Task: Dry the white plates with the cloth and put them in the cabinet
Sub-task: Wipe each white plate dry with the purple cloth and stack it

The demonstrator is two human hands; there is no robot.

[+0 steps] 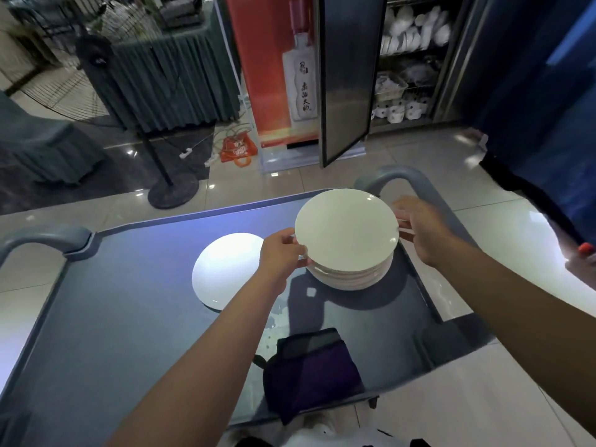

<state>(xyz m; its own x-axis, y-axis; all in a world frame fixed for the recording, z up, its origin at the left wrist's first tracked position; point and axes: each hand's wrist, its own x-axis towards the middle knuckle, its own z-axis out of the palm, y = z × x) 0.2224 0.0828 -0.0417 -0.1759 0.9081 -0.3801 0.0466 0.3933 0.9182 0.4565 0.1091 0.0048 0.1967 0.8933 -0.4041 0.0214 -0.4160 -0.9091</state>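
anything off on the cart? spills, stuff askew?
Yes: small water droplets lie on the cart top, between the single plate and the dark cloth. The cloth overhangs the cart's near edge. The plate stack, held by left hand and right hand, looks even.

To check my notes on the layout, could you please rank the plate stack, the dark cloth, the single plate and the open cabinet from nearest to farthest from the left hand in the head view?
1. Plate stack: gripped at its left edge by the left hand.
2. Single plate: just left of that hand, flat on the cart.
3. Dark cloth: at the cart's near edge.
4. Open cabinet: far beyond the cart, across the floor.
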